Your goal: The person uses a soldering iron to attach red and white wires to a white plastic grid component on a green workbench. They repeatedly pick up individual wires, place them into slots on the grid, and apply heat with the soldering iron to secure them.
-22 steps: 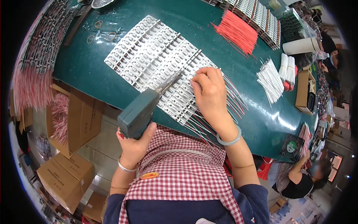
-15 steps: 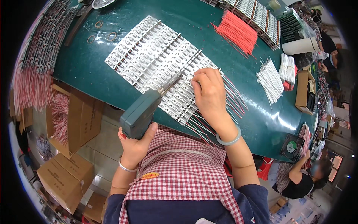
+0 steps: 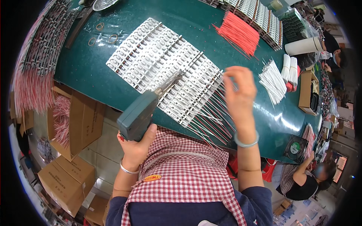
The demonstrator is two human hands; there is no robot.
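My left hand (image 3: 138,150) is closed round a dark green pistol-shaped soldering gun (image 3: 138,113). Its metal tip (image 3: 180,74) points up and right over a panel of white and silver strips (image 3: 154,52) lying on the green table. Red and white wires (image 3: 217,120) trail from the panel's lower right edge. My right hand (image 3: 241,92) is above the table, just right of the panel and beside those wires. Its fingers are bent but smeared by motion, and whether anything is between them does not show.
Beyond the panel lie red wires (image 3: 238,34) and stacked strips (image 3: 260,19). White wires (image 3: 273,82) and an open cardboard box (image 3: 308,92) are to the right. At the left hang wired strips (image 3: 43,52), above cardboard cartons (image 3: 68,180). A co-worker (image 3: 307,175) sits at lower right.
My right hand has lifted off the panel's right edge and moved right. The soldering gun has shifted slightly left, still in my left hand.
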